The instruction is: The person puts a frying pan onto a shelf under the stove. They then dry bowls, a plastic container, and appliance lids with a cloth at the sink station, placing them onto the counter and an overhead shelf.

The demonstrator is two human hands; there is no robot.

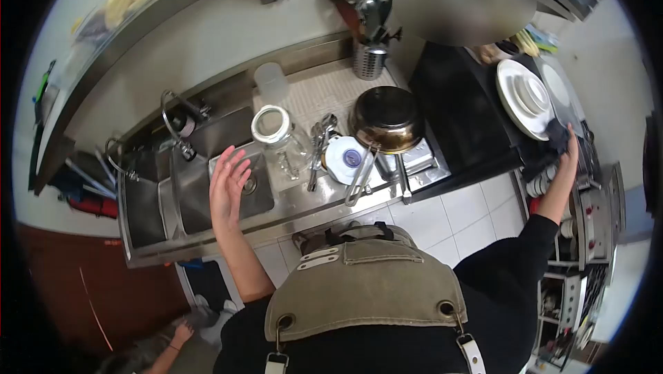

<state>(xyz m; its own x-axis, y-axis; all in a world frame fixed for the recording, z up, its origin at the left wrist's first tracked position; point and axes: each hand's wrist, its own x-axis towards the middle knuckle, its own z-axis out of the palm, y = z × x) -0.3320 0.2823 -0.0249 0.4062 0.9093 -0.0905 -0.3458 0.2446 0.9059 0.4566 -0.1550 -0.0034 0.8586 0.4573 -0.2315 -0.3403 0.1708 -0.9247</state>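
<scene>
My left hand (228,184) is raised over the steel sink (252,198), its fingers apart and holding nothing. Just right of it stands a glass jar (295,146) with a white-rimmed lid (271,124). My right hand (570,151) reaches far to the right and has hold of a dark cloth (554,138). The cloth is against the edge of a large white plate (510,94), which has smaller white dishes (532,92) stacked on it. My right fingers are partly hidden by the cloth.
An upturned pan (389,115), a white lid (343,160), tongs (360,179) and spoons (319,145) lie on the drainboard. Behind stands a utensil holder (369,62). Faucets (173,122) rise behind the sinks. At lower left is another person's hand (182,332). Shelving (577,284) stands at right.
</scene>
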